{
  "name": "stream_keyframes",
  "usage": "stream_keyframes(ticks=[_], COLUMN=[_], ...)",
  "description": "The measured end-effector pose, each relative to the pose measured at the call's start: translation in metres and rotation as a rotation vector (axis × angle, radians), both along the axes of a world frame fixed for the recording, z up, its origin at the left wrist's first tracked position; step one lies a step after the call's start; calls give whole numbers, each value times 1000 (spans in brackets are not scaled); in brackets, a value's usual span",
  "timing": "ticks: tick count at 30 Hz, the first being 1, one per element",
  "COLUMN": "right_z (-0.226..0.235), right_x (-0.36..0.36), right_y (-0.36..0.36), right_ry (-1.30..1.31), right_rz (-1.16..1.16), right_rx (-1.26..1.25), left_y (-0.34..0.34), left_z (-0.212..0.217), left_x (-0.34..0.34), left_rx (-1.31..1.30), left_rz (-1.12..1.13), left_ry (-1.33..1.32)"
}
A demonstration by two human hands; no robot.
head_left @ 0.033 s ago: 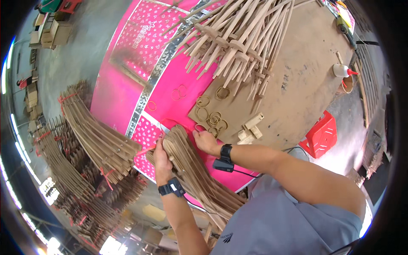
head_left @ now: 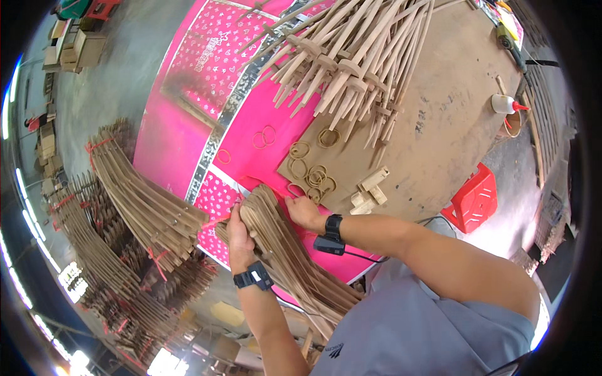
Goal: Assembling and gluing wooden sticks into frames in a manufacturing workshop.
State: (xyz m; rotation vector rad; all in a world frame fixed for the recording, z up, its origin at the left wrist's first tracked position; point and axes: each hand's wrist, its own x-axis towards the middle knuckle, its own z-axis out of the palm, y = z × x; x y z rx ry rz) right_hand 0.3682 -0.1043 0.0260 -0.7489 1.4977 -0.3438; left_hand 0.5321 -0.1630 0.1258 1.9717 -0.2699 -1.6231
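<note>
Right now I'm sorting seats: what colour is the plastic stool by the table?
Red stool, head view.

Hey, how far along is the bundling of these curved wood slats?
Done: tied bundles with red string are stacked on the left. In hand: the left hand grips a loose stack of slats at the table edge; the right hand rests on its top near a red string. Left: this stack looks untied. Rubber bands lie on the board beside it.
</note>
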Motion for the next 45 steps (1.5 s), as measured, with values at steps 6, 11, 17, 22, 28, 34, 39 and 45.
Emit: stream_keyframes(ticks=[6,11,17,22,28,34,39,45], right_z=[-21,-34,-13,2,32,46,22,23], right_x=[12,7,-20,-19,-28,-43,-36,-30], right_y=[47,71,90,77,15,-10,-7,-25], right_ry=[-118,-226,-283,-189,-91,112,176,21], right_rz=[34,-44,204,-86,-85,466,482,434], right_rx=[134,499,540,-52,-346,-495,-565,-380], left_y=[4,5,9,-8,-21,-11,-13,-12], left_z=[-7,-14,-18,-7,21,3,10,0], left_x=[9,14,30,14,-21,4,1,14], left_rx=[74,43,22,-120,-91,-86,-220,-478], left_rz=[61,60,18,4,-52,-150,-202,61], left_ry=[-48,29,21,61,37,-60,-130,6])
